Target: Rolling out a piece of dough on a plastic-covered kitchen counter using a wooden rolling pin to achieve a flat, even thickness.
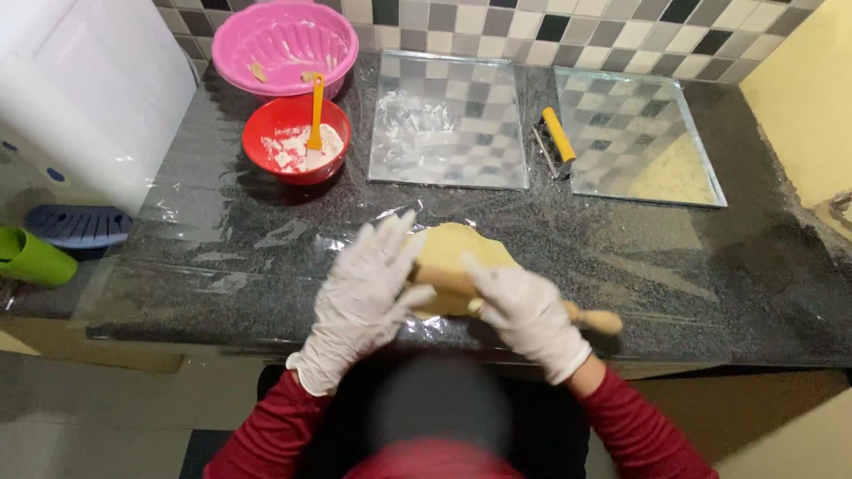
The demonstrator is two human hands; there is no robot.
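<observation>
At the far left of the table (710,266) a red bowl (296,139) holding an orange brush (316,113) stands before a pink bowl (284,44), with two shiny trays (448,120) to their right.

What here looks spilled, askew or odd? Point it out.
Nothing is spilled or damaged. Both gloved hands, left hand and right hand, press a rolling pin over yellow dough on plastic film. The film lies wrinkled, and a yellow-handled tool sits slanted between two shiny trays, one of which bears pale smears.
</observation>
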